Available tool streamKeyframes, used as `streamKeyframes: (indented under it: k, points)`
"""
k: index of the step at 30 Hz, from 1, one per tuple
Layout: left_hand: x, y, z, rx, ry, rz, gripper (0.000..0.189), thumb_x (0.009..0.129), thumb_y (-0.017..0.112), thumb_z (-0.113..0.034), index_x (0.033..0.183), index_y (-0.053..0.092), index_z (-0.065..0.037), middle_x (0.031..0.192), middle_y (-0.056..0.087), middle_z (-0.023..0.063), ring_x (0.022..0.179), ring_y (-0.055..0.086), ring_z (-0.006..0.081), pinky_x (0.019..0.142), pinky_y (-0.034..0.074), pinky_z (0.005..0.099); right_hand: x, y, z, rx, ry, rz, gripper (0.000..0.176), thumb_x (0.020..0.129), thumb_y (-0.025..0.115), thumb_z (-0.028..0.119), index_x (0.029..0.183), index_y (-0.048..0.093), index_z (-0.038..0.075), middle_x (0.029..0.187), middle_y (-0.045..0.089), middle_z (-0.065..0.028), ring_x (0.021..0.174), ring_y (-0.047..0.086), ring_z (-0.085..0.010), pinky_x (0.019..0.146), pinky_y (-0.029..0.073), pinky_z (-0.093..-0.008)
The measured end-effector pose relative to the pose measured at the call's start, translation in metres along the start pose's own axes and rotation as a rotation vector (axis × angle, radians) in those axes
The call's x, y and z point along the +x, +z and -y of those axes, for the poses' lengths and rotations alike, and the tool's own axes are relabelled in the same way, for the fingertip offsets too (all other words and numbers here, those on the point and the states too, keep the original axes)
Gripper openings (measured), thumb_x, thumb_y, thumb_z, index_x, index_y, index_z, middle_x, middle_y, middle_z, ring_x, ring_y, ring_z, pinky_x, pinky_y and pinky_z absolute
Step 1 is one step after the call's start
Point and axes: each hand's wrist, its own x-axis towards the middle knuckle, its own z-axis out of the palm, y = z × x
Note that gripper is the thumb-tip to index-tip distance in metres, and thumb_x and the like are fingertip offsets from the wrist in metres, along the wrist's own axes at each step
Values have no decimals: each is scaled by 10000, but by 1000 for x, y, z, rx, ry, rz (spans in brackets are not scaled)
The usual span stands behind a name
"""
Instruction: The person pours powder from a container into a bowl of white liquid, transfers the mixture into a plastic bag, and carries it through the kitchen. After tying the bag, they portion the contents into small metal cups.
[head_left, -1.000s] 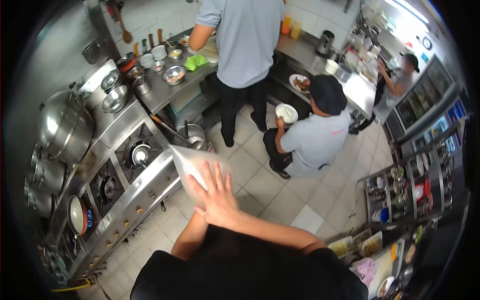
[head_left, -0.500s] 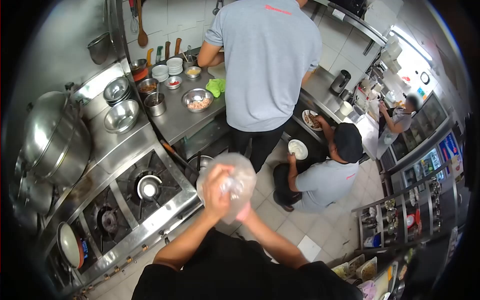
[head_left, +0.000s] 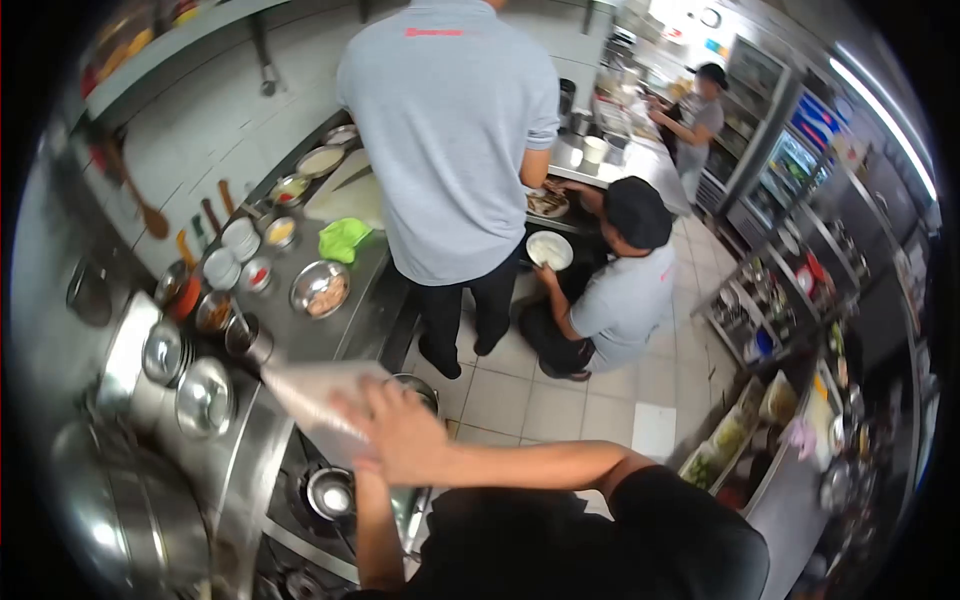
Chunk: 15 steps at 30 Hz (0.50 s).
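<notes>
A translucent plastic bag (head_left: 315, 400) is spreading out just left of the person's right grip (head_left: 405, 435), which is lying across its near end with fingers blurred yet seemingly extended, pressing rather than clenching. The left grip is hiding behind the bag and that palm, so whether it is grasping anything cannot be told; only the left forearm (head_left: 375, 535) is rising from below. The crossed arms are probably letting one side brace the thin film while the other is flattening it. Below the grips, a round metal vessel (head_left: 332, 492) is sitting over a stove burner. Beyond the bag, the counter (head_left: 365, 295) is carrying a metal bowl of pinkish food (head_left: 320, 290) and a bright green item (head_left: 343, 240), likely staying within reach of the standing co-worker (head_left: 455, 140). Right of the grips and farther off, a crouching co-worker (head_left: 620, 300) is holding a white bowl (head_left: 549, 252). Compared with half a second ago, the bag is reaching leftward instead of bunching roundly, and the right grip is covering the front where the left was showing.
</notes>
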Motion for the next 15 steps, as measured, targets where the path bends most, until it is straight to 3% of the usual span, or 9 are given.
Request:
streamKeyframes:
  k: [3, 6, 8, 9, 10, 11, 12, 14, 15]
  points:
    - [-51, -4, 25, 57, 16, -29, 446, 862, 495, -312, 1178, 424, -6, 1143, 500, 109, 1059, 503, 254, 919, 411, 343, -7, 69, 11, -36, -65, 94, 932, 726, 682, 403, 1433, 154, 102, 1445, 134, -262, 1299, 198, -492, 967, 308, -600]
    - [-45, -21, 43, 66, -100, -119, 519, 879, 467, -348, 1253, 375, -1, 1211, 473, 127, 1100, 491, 269, 941, 411, 352, -9, 89, -4, 3, 56, 116, 896, 731, 683, 378, 1427, 189, 105, 1440, 168, -256, 1310, 205, -464, 1017, 284, -539]
    - [-11, -32, 42, 218, -52, -59, 568, 890, 448, -372, 1303, 342, 3, 1257, 456, 139, 1127, 483, 279, 956, 411, 358, -1, 75, -45, 300, 75, -42, 813, 768, 656, 345, 1419, 229, 111, 1442, 214, -225, 1341, 213, -371, 1058, 258, -453]
    - [7, -43, 40, 521, 94, 22, 592, 895, 438, -385, 1328, 326, 4, 1280, 447, 145, 1141, 479, 284, 963, 411, 361, 4, 74, -73, 506, 71, -117, 801, 780, 645, 345, 1421, 226, 111, 1449, 218, -205, 1340, 224, -355, 1063, 256, -461]
    - [23, -44, 33, 571, 146, 76, 617, 901, 429, -397, 1353, 310, 6, 1303, 438, 151, 1154, 475, 289, 971, 411, 364, 10, 73, -103, 704, 67, -193, 789, 793, 634, 346, 1424, 223, 111, 1456, 222, -184, 1339, 234, -339, 1067, 254, -469]
    - [14, 11, -2, -223, -260, -7, 442, 911, 407, -249, 1261, 421, 21, 1229, 511, 154, 1104, 519, 274, 955, 418, 386, 17, 67, -129, 984, 125, -225, 744, 814, 620, 327, 1418, 246, 106, 1450, 245, -162, 1335, 252, -307, 1063, 271, -450]
    - [22, 40, -11, -141, -306, -163, 354, 906, 413, -146, 1202, 449, 45, 1157, 541, 146, 1044, 539, 241, 933, 427, 368, 18, 67, -149, 1268, 190, -256, 700, 834, 606, 308, 1411, 268, 101, 1444, 269, -140, 1331, 271, -275, 1058, 287, -432]
    - [23, 68, 14, 4, -7, -294, 249, 860, 438, 14, 1092, 523, -13, 928, 551, 41, 868, 529, 148, 823, 442, 289, 13, 80, -174, 2053, 245, -171, 592, 903, 484, 320, 1396, 268, 74, 1404, 332, -116, 1281, 350, -266, 1055, 297, -383]
    - [14, 83, 21, 161, 9, -212, 246, 822, 446, 36, 1051, 523, -14, 936, 539, 43, 856, 521, 154, 824, 423, 277, 11, 95, -179, 2061, 234, -159, 592, 903, 484, 320, 1396, 268, 74, 1404, 332, -116, 1281, 350, -266, 1055, 297, -383]
